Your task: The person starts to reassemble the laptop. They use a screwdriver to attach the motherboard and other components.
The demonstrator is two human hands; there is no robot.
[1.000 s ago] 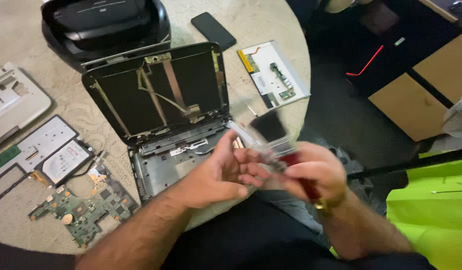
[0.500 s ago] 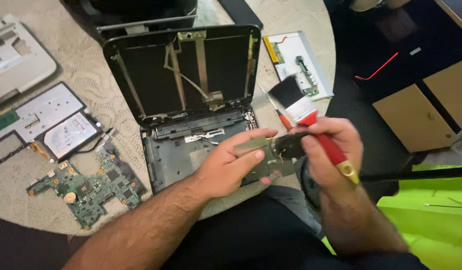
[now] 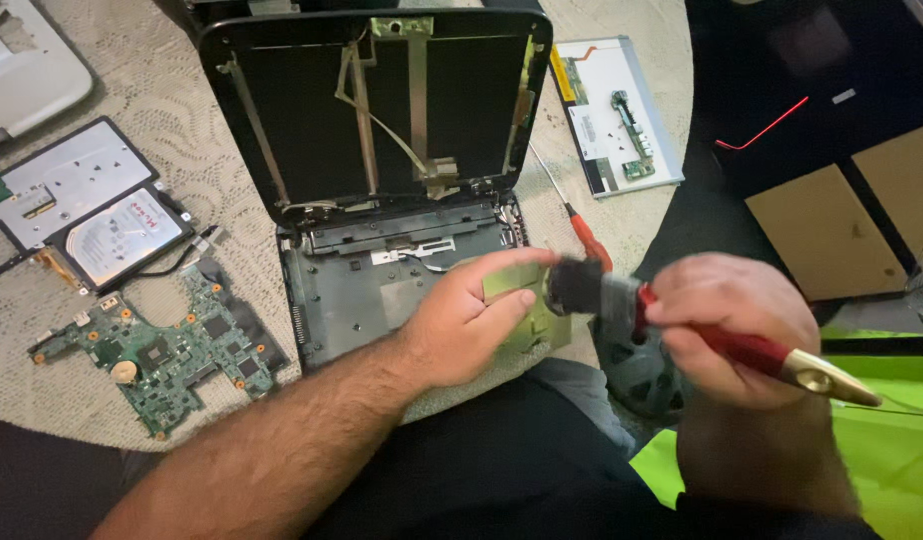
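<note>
Left hand (image 3: 472, 320) – fingers closed on a thin greenish-yellow panel (image 3: 527, 305), thumb on top, held over the near edge of the round table (image 3: 142, 70), just in front of the opened laptop shell (image 3: 382, 200). Right hand (image 3: 727, 325) – fist wrapped around the red handle of a paintbrush (image 3: 682, 325); dark bristles, blurred, touch the panel's right end; brass handle tip points right, past the table's edge. Laptop shell – centre of the table, lid upright and stripped of its screen, base emptied. Green circuit board (image 3: 157, 350) – near left edge, beside the shell. Hard drive (image 3: 122, 235) in a black tray and a silver cover plate (image 3: 67, 180) – left edge. Red-handled screwdriver (image 3: 577, 225) – right of the shell's hinge. Bare screen panel (image 3: 617, 115) – far right edge.
</note>
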